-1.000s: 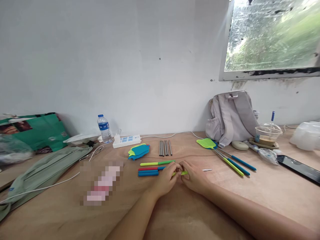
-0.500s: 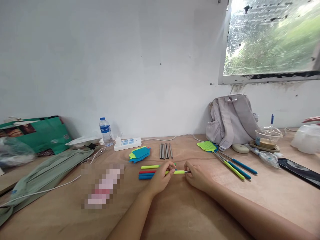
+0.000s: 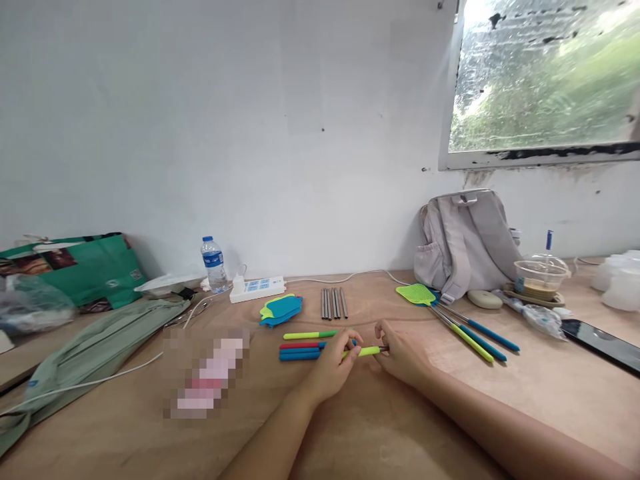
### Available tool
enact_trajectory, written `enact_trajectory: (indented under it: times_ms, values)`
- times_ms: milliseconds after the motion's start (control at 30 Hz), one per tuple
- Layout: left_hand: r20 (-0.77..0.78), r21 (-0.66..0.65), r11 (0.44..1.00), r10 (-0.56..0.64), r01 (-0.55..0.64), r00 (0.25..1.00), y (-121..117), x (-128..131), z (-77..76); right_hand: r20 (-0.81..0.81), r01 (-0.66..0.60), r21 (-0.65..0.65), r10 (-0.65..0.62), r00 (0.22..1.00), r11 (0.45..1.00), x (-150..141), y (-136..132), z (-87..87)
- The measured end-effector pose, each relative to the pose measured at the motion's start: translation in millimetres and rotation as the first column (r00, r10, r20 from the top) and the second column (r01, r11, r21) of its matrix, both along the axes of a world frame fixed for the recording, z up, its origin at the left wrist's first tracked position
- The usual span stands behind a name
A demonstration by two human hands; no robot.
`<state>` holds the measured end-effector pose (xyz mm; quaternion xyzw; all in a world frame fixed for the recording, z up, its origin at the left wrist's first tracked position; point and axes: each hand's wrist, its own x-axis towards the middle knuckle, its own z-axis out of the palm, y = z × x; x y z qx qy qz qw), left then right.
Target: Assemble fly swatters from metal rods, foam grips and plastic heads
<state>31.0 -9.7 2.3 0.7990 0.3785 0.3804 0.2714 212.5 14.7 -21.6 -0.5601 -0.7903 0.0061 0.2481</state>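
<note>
My left hand [image 3: 333,370] is closed around a yellow-green fly swatter handle [image 3: 369,351], held just above or on the table. At the handle's right end, the fingers of my right hand [image 3: 404,355] pinch a thin metal rod [image 3: 383,348]; most of the rod is hidden by the hand. Loose handles lie beside and behind my left hand: a yellow-green one [image 3: 300,336], a red one [image 3: 299,346] and blue ones [image 3: 297,357]. Several metal tubes [image 3: 334,304] stand in a row farther back. Blue and yellow-green swatter heads [image 3: 283,309] are stacked to their left.
Fly swatters with handles [image 3: 473,341] lie at right, before a grey backpack [image 3: 465,240]. Beyond are a drink cup [image 3: 540,280] and a phone [image 3: 603,343]. At left are a power strip [image 3: 257,288], a water bottle [image 3: 214,267] and green cloth [image 3: 100,347].
Both hands have shifted slightly right and toward me with the yellow-green handle, which now tilts a little. The index finger of my right hand has lifted. The loose handles show more.
</note>
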Motion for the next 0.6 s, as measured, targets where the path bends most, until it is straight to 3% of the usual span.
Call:
enact_trajectory:
  times_ms: [133, 233, 333, 400, 467, 567, 600]
  values:
    - [-0.025, -0.008, 1.0, -0.011, 0.011, 1.0, 2.0, -2.6, 1.8, -0.009, -0.049, 0.021, 0.049, 0.999, 0.999, 1.5, 0.3, 2.2]
    - [-0.011, -0.01, 1.0, 0.003, -0.003, 1.0, 8.4, -8.9, 1.7, -0.043, -0.194, 0.061, 0.196, 0.98, 0.979, 3.0, -0.7, 8.8]
    - [0.04, 0.007, 0.997, 0.073, -0.074, 0.997, 18.7, -18.6, -1.5, 0.01, -0.365, 0.073, 0.365, 0.931, 0.928, 3.8, -1.9, 15.0]
    - [0.06, 0.069, 0.985, 0.156, -0.16, 0.986, 26.6, -27.3, -3.5, 0.091, -0.411, 0.037, 0.406, 0.909, 0.911, 3.3, -2.9, 16.6]
    - [0.061, 0.194, 0.931, 0.304, -0.31, 0.951, 35.0, -38.8, -4.2, 0.146, -0.419, 0.005, 0.413, 0.899, 0.908, 2.5, -3.7, 16.5]
    - [-0.003, 0.386, 0.743, 0.594, -0.547, 0.804, 47.5, -62.1, -3.2, 0.146, -0.398, -0.011, 0.395, 0.907, 0.917, 2.6, -3.6, 15.6]
    - [-0.031, 0.403, 0.713, 0.638, -0.574, 0.77, 51.3, -70.7, -3.1, 0.138, -0.385, -0.014, 0.383, 0.913, 0.923, 3.2, -3.1, 15.4]
